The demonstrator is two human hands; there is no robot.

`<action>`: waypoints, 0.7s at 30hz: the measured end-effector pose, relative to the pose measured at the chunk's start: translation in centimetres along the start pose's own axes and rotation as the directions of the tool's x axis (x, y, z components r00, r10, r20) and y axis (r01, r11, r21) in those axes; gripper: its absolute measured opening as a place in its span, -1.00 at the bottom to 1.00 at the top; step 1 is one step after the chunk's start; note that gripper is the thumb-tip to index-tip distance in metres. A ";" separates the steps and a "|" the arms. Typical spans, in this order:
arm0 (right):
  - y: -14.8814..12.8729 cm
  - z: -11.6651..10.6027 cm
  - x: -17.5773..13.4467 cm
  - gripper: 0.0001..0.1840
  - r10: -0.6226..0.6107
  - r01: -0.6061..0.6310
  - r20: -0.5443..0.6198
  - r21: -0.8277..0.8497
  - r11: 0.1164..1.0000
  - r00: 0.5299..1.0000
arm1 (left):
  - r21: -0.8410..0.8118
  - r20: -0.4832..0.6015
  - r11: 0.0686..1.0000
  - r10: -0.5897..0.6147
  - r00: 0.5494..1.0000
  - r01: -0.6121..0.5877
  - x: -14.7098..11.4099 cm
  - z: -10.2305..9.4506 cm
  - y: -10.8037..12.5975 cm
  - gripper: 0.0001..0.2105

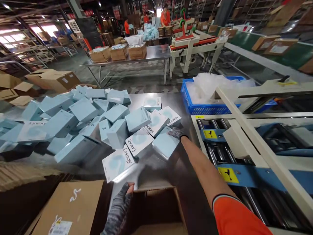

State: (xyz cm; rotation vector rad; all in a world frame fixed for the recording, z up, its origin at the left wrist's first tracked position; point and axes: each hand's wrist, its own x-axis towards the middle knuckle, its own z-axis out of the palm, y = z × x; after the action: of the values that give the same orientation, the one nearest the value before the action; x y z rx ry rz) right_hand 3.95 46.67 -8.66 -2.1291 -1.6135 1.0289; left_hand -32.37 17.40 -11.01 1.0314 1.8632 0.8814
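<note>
A heap of several pale blue product boxes marked "Beauty" covers a steel table. My right hand, in a grey glove, reaches out and rests on the edge of one blue box at the heap's right side; whether its fingers grip the box is hidden. My left hand, also gloved, lies at the near table edge, fingers on the rim of an open brown carton. Just above that hand a white-faced box lies flat.
A roller conveyor with blue guides runs along the right. A blue crate of plastic bags stands beyond it. Flat cartons lie at lower left. Farther back are another steel table with cartons and people in orange shirts.
</note>
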 end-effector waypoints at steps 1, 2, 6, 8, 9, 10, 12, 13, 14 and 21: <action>0.3 0.9 -0.2 -0.39 0.005 -0.005 0.045 -0.014 1.000 0.999 | -0.014 0.017 1.000 -0.021 1.000 0.021 -0.1 -0.4 0.4 -0.32; 0.8 2.1 -1.1 -0.37 0.007 -0.005 0.091 -0.025 1.000 0.996 | -0.018 0.033 0.999 -0.042 0.999 0.043 -0.4 -0.8 1.0 -0.32; 4.7 7.7 -10.5 -0.19 -0.001 0.012 0.271 -0.036 0.999 0.963 | 0.011 0.176 0.997 -0.079 0.981 0.079 -2.4 -2.3 3.2 -0.37; 6.7 9.8 -16.1 -0.27 -0.010 0.021 0.316 -0.030 0.999 0.949 | 0.030 0.275 0.998 -0.069 0.959 0.063 -3.5 -2.8 3.5 -0.40; 7.7 10.5 -18.6 -0.38 -0.019 0.027 0.321 -0.023 0.999 0.947 | 0.039 0.305 0.998 -0.056 0.951 0.047 -4.0 -2.9 3.2 -0.41; 8.4 11.0 -20.6 -0.49 -0.033 0.038 0.311 -0.009 0.999 0.950 | 0.046 0.326 0.999 -0.039 0.945 0.025 -4.6 -3.0 2.7 -0.43; 9.4 11.5 -23.4 -0.62 -0.088 0.079 0.254 0.044 0.996 0.963 | 0.038 0.346 0.999 0.009 0.938 -0.023 -5.6 -2.9 1.4 -0.48; 9.6 11.4 -24.2 -0.64 -0.125 0.111 0.213 0.076 0.991 0.969 | 0.026 0.348 0.999 0.031 0.937 -0.043 -6.1 -2.8 0.7 -0.50; 9.6 11.1 -24.8 -0.61 -0.170 0.153 0.163 0.108 0.982 0.972 | 0.010 0.346 0.998 0.051 0.937 -0.058 -6.6 -2.7 0.2 -0.53; 7.8 4.4 -30.3 -0.53 -0.581 0.632 -0.342 0.052 0.773 0.739 | -0.093 0.274 0.993 0.097 0.957 -0.074 -8.5 -2.7 -0.3 -0.67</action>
State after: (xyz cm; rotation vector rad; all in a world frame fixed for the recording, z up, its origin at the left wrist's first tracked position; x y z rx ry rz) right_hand 2.88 15.27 -5.27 -1.3850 -1.7973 0.5509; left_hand -32.00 9.24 -7.50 1.1300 1.5453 0.8094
